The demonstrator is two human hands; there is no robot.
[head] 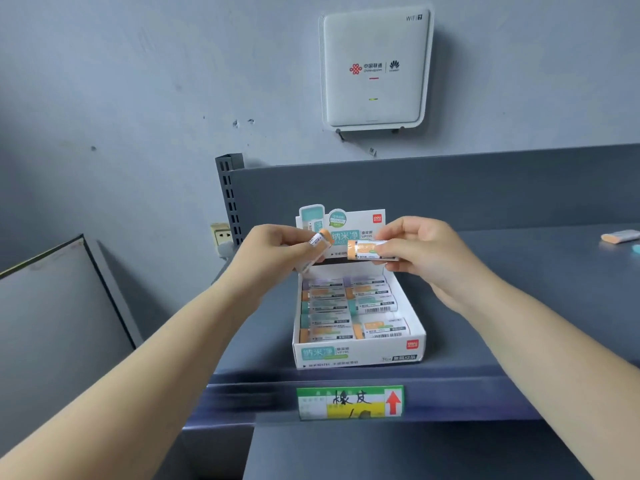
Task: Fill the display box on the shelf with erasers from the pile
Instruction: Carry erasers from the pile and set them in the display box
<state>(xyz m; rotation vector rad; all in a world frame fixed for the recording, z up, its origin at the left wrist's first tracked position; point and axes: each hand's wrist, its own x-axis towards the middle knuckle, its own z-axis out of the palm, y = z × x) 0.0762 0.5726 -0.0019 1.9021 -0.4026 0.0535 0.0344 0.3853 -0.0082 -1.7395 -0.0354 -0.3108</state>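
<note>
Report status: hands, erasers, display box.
Left hand pinches an orange-tipped eraser; right hand pinches a second eraser. Both above the display box, partly filled. Loose erasers far right on shelf. Nothing blocking.

A white WiFi router [375, 69] hangs on the grey wall [138, 81]. Below and left of the router are a slotted shelf upright [229, 199] and a wall socket [220, 233]. Far below the router is a green-and-yellow price label [349, 402].

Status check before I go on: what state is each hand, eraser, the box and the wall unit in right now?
Left hand: grips an orange-tipped sleeved eraser, tilted, above the box.
Right hand: pinches a second orange-ended eraser, level.
White cardboard display box: open, partly filled with erasers lying flat.
Loose orange eraser: lying on the grey shelf, far right.
White wall router: green light on.
</note>
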